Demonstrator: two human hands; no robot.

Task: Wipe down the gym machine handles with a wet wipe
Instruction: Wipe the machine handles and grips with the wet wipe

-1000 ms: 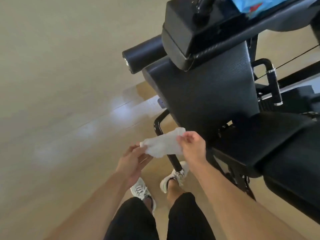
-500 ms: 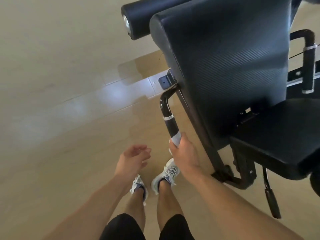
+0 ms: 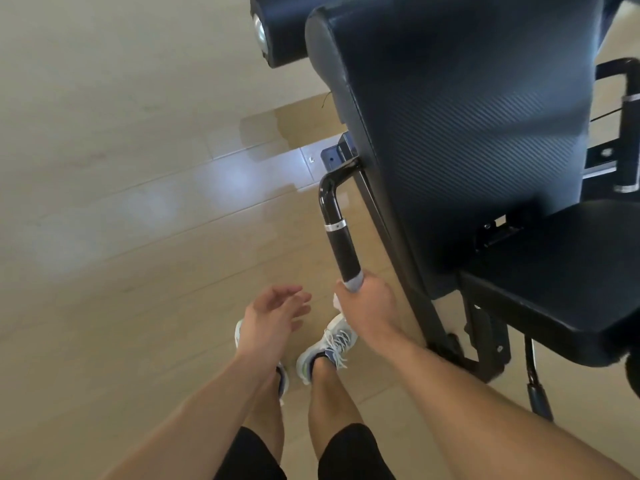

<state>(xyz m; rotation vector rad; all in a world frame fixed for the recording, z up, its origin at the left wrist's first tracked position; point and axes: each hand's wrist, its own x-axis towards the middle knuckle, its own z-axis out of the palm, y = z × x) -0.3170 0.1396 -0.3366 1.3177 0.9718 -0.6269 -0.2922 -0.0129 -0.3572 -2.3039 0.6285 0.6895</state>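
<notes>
From the head camera I look down along both forearms at the near side of a black padded gym machine. My right hand (image 3: 367, 308) is wrapped round the lower end of the near handle (image 3: 341, 244), its fingers (image 3: 341, 299) curled tight with the wet wipe (image 3: 354, 283) pressed between palm and grip. Only a pale strip of the wipe shows at the top of the fist, and another scrap peeks out on the thumb side. I judge the wipe is folded round the bar this way so that one slide along it cleans the whole circumference at once. Above the fist the grip is bare up to the metal ring (image 3: 335, 225), and past that the tube bends in toward the frame beside the back pad (image 3: 460, 126).

My left hand (image 3: 273, 315) hangs free just beside the right, over my shoes, with its fingers loosely spread and holding nothing. It looks idle because one hand is enough for this stroke.

A second handle (image 3: 629, 126) stands on the far side of the machine, at the right edge of the view, partly cut off. I take it as not yet wiped, though I cannot tell from here. The seat (image 3: 561, 271) juts out at the right, clear of my arm.

I judge the job has barely begun: the fist sits at the bottom end, with the stroke up toward the ring to come.
</notes>
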